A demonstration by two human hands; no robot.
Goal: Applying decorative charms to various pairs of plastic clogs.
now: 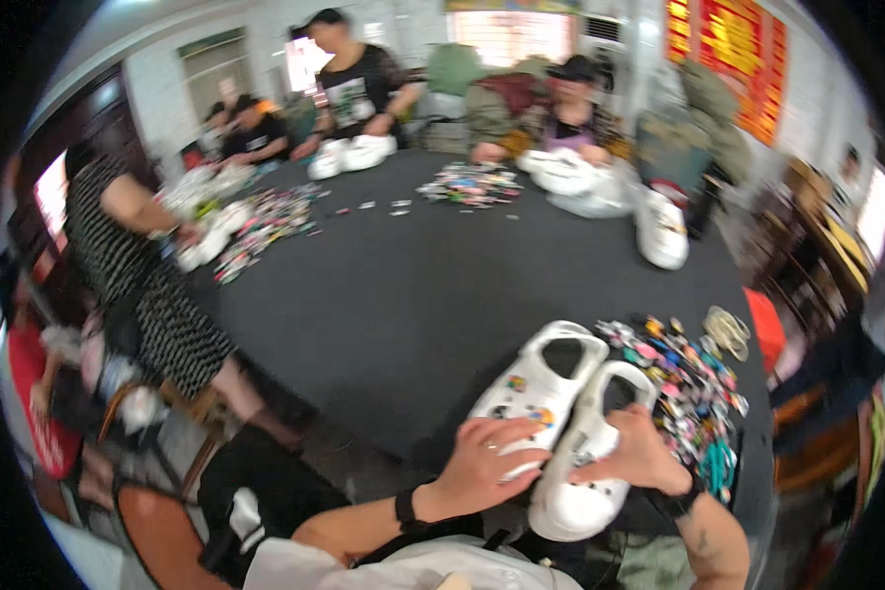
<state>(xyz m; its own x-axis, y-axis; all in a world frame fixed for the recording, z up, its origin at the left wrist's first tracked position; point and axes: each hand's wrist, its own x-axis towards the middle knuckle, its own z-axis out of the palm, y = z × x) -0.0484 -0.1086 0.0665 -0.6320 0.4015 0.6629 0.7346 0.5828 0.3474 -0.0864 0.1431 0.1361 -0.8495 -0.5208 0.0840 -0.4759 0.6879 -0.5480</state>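
Observation:
Two white clogs stand side by side at the near edge of the black table. The left clog bears several small coloured charms on its upper. My left hand lies across its toe, fingers curled over it and reaching toward the other shoe. The right clog sits closer to me, its toe out at the table's edge. My right hand grips it, fingers at the opening and thumb on the upper, beside a small dark charm. My hands partly hide both uppers.
A heap of colourful charms spreads right of the clogs, with pale rubber bands beyond. Another white clog stands at the far right. Several people work around the table with white shoes and more charm piles.

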